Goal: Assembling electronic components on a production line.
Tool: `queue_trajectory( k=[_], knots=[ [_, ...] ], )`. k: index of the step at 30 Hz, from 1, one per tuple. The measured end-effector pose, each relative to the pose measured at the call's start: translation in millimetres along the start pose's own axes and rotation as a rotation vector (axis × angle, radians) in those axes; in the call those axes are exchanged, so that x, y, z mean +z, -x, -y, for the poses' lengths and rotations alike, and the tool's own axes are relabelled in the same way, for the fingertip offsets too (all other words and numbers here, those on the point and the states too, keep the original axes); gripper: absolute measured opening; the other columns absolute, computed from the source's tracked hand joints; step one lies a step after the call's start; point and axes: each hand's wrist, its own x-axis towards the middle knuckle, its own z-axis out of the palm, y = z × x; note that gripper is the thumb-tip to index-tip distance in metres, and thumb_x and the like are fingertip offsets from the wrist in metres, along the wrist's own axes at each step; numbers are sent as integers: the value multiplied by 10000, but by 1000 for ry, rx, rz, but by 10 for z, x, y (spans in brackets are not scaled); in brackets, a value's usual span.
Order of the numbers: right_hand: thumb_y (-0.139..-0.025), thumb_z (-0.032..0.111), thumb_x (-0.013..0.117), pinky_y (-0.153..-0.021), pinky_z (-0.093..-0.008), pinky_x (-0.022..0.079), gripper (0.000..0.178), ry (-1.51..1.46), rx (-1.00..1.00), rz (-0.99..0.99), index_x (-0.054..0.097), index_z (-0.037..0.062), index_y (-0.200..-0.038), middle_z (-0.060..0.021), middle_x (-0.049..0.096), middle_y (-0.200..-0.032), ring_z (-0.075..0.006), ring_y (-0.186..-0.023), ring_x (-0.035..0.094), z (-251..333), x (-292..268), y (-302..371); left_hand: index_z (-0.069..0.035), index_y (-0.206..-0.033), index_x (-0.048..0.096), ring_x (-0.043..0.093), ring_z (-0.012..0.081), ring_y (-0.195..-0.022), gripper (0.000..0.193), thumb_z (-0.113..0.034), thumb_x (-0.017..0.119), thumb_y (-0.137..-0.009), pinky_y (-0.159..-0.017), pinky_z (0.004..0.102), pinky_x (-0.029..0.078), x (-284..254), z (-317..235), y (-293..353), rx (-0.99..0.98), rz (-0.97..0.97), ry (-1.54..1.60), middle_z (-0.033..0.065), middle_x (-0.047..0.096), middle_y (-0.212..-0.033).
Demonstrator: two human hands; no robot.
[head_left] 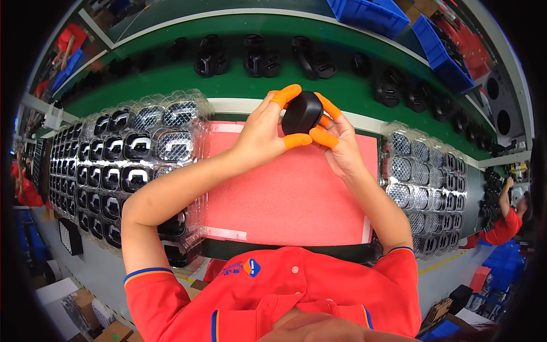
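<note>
Between my two hands is a black, smooth, rounded plastic case (302, 115), raised over the far edge of the pink foam mat (285, 196). Orange finger cots cover several of my fingertips. My left hand (261, 130) grips the case from its left side, thumb below and a finger above. From the right, my right hand (344, 142) closes on it with fingertips at its side and lower edge. The underside of the case is hidden from view.
Clear plastic trays (137, 147) filled with black parts stand at left, and more trays (420, 174) at right. Beyond the mat, a green conveyor belt (239, 85) carries black parts (262, 57). Blue bins (441, 51) sit above it. Another person (504, 225) is far right.
</note>
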Motion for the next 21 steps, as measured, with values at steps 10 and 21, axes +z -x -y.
queue_trajectory(
  k=[10,21],
  knots=[
    [-754,3,712,-918,-303,459,667,77,-94,21,415,51,-1349,-106,547,-1194,-171,-1039,561,-2,5,0,-8,-1309,379,528,284,-1085,813,-178,823,-650,-883,358,501,-18,-29,-10,6,4,117,163,484,-1164],
    [-823,11,631,-858,-309,511,552,-34,-93,9,413,36,-1330,-117,566,-1180,-180,-1021,586,17,-127,-108,0,-1295,404,592,204,-948,582,-2,611,-751,-711,283,519,-206,-37,-103,-462,-39,827,135,562,-1106]
  ],
)
